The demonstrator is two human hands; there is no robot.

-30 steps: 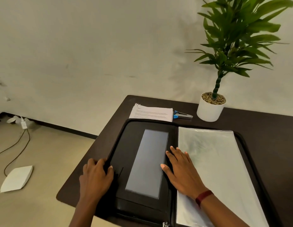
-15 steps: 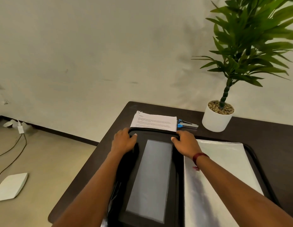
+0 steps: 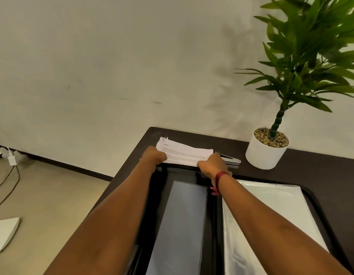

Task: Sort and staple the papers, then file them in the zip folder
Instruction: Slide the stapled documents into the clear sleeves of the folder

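Two hands on the papers [image 3: 185, 153]: my L hand [image 3: 153, 156] grips the left edge, R hand [image 3: 212, 165] the right, stapler [image 3: 232, 161] just beside it. The folder [image 3: 180, 225] lies open nearer me.

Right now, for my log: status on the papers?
Left hand, right hand grip papers' near corners. Papers lie on table, beyond open folder. Stapler by right hand; nothing blocks.

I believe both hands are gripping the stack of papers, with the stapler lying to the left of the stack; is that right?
Not quite. In the head view the stapler lies to the right of the stack of papers, just past the right hand. The left hand and right hand do grip the stack.
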